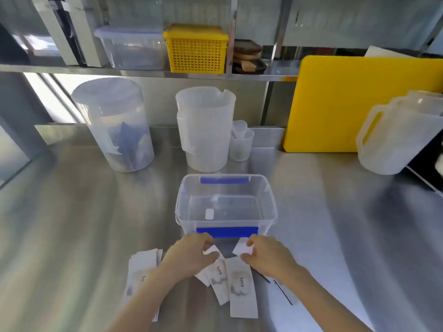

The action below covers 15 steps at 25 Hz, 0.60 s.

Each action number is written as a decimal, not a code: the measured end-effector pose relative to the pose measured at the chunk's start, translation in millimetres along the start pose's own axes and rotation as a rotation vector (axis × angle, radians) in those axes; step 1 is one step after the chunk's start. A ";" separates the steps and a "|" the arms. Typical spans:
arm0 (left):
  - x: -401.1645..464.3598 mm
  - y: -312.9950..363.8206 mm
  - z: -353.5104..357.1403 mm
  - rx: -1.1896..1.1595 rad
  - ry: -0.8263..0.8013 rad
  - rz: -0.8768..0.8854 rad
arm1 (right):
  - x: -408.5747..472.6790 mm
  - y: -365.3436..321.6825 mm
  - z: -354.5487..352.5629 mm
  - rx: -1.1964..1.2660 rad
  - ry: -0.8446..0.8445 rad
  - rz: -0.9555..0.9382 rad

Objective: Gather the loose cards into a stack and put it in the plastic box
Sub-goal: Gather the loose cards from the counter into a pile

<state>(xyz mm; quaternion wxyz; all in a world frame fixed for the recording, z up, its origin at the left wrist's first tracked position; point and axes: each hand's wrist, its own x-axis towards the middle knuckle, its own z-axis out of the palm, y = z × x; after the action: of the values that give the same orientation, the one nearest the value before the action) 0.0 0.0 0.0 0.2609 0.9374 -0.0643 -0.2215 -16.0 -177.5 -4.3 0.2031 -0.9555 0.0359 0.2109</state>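
Note:
A clear plastic box (182,207) with blue clips stands lidless in the middle of the steel counter, a small white label inside it. Just in front lie long white cards printed "love" (242,288), fanned out and overlapping. Another pile of cards (141,264) lies to the left, partly under my left forearm. My left hand (189,255) pinches the top end of a card (212,250). My right hand (266,257) pinches the end of another card (242,246). Both hands are right below the box's front wall.
Behind the box stand a lidded clear jug (115,125), an open measuring jug (206,128) and small cups (241,142). A yellow cutting board (347,104) and a handled jug (393,135) are at the back right. A yellow basket (196,49) and a clear tub (131,49) sit on the shelf.

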 end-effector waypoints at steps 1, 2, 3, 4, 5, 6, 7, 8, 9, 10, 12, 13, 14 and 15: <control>-2.4 0.2 9.0 -0.010 -0.044 -0.011 | -3.3 0.8 6.2 -0.037 -0.004 0.025; -2.1 -2.6 19.2 -0.042 -0.058 -0.014 | -3.8 3.4 13.3 -0.048 0.011 0.033; -2.6 -6.0 32.7 -0.054 -0.088 -0.027 | -4.7 6.9 24.2 -0.052 0.012 0.037; -2.9 -7.4 44.9 -0.066 -0.090 -0.033 | -5.0 8.8 33.8 -0.045 0.016 0.053; -1.7 -8.1 55.5 -0.078 -0.086 -0.047 | -4.3 11.4 42.9 -0.033 0.011 0.070; -0.3 -8.9 64.7 -0.095 -0.067 -0.057 | -3.0 13.3 50.8 -0.027 0.004 0.084; 2.3 -9.9 72.1 -0.116 -0.048 -0.073 | -1.8 14.3 56.6 -0.041 -0.005 0.099; 4.0 -10.9 77.8 -0.142 -0.017 -0.083 | -0.4 15.1 61.3 -0.062 0.000 0.115; 4.8 -11.6 83.8 -0.158 -0.006 -0.096 | -0.1 14.7 65.8 -0.075 0.001 0.126; 5.1 -11.5 88.4 -0.172 -0.004 -0.098 | 0.0 13.8 69.2 -0.078 0.004 0.133; 5.1 -11.4 94.9 -0.212 -0.004 -0.095 | 1.1 12.6 73.8 -0.045 0.031 0.149; 4.4 -12.2 97.5 -0.232 -0.003 -0.094 | 0.9 13.5 74.7 -0.008 0.040 0.154; 2.8 -11.7 98.8 -0.248 0.003 -0.092 | 0.7 15.3 75.3 0.054 0.043 0.150; 1.7 -11.9 100.1 -0.265 0.014 -0.095 | 0.2 17.4 75.0 0.149 0.047 0.143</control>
<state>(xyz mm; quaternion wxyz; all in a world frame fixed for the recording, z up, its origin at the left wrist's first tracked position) -43.3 -36.3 -83.5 0.3719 0.8983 0.0119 -0.2336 -47.7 -163.2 -73.0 0.2572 -0.9374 0.1243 0.1991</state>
